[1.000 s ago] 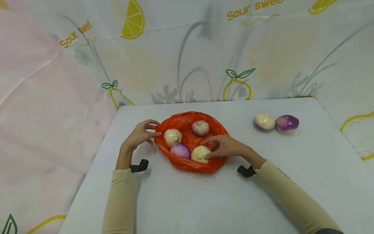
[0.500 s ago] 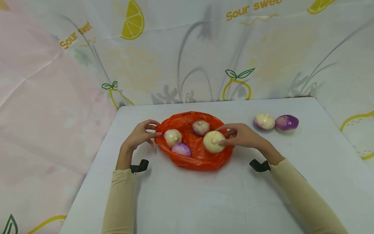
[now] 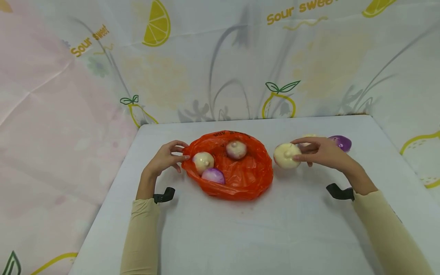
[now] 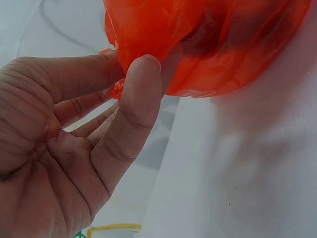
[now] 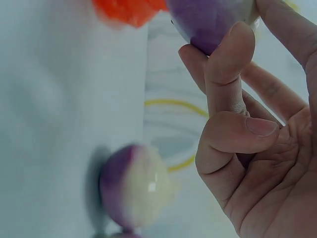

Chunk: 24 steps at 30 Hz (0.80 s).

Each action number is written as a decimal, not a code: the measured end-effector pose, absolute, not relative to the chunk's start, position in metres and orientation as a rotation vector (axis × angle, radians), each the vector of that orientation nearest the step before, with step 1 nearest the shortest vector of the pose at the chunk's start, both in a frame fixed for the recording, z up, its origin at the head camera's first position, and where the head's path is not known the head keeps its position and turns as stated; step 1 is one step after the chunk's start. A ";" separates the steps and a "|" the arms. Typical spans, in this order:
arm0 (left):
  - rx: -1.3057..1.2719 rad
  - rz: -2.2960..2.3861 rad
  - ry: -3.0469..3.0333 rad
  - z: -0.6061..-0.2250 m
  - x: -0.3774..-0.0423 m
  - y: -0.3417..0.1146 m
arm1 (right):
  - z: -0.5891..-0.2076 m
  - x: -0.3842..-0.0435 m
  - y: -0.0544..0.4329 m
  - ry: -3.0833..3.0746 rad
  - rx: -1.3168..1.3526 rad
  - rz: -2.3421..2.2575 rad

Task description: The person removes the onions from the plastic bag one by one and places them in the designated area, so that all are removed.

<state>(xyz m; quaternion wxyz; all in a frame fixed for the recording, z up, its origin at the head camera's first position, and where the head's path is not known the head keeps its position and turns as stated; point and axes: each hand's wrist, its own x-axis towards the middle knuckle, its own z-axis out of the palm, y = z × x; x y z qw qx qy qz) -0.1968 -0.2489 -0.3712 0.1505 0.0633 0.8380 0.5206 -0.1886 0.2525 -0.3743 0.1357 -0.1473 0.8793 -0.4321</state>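
My right hand point(image 3: 324, 152) pinches a purple-and-cream turnip point(image 3: 286, 156) between thumb and fingers, just right of the red plastic bag point(image 3: 247, 173). In the right wrist view that turnip point(image 5: 208, 22) shows its purple side at the fingertips. My left hand point(image 3: 167, 156) pinches the bag's left rim; the left wrist view shows the thin red film point(image 4: 153, 29) between thumb and fingers. Inside the spread bag lie a cream turnip point(image 3: 203, 160) at the left, a purple one point(image 3: 214, 175) at the front and a pale one point(image 3: 236, 149) at the back.
Behind my right hand on the white table point(image 3: 247, 240) sit a purple turnip point(image 3: 341, 143) and a pale one point(image 3: 309, 136), the latter mostly hidden by the hand. A printed lemon-pattern cloth point(image 3: 192, 76) hangs along the back edge.
My right hand has lifted the cream-faced turnip out of the bag and carried it right, past the rim. My left hand stays at the bag's left rim.
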 end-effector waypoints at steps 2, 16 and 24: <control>0.179 1.495 2.406 -0.371 -0.197 -0.249 | -0.374 -0.186 0.266 2.575 -0.394 -1.244; 0.166 1.478 2.417 -0.370 -0.194 -0.249 | -0.370 -0.167 0.354 2.709 -0.090 -1.267; 0.156 1.482 2.425 -0.390 -0.205 -0.258 | -0.371 -0.165 0.392 2.743 0.099 -1.306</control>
